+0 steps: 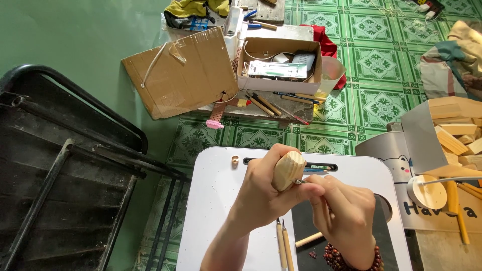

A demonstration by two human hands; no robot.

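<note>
Nearest me, at six o'clock on the white table [216,200], I see two wooden-handled carving tools [284,246] lying side by side, with a dark mat [306,221] just to their right and a beaded bracelet [346,261] on the right wrist. Above them, my left hand [261,193] is clamped on a pale wooden block [288,169], fingers wrapped around its back and thumb pressed under it. My right hand [344,213] sits at three o'clock of the block, fingers closed on what looks like a thin blade [300,181] whose tip touches the block's lower edge; the handle is hidden, so I cannot be sure. Farther off, at twelve o'clock, an open cardboard box [279,68] sits on the green tiled floor [371,65], with a flattened cardboard sheet [181,73] at eleven.
</note>
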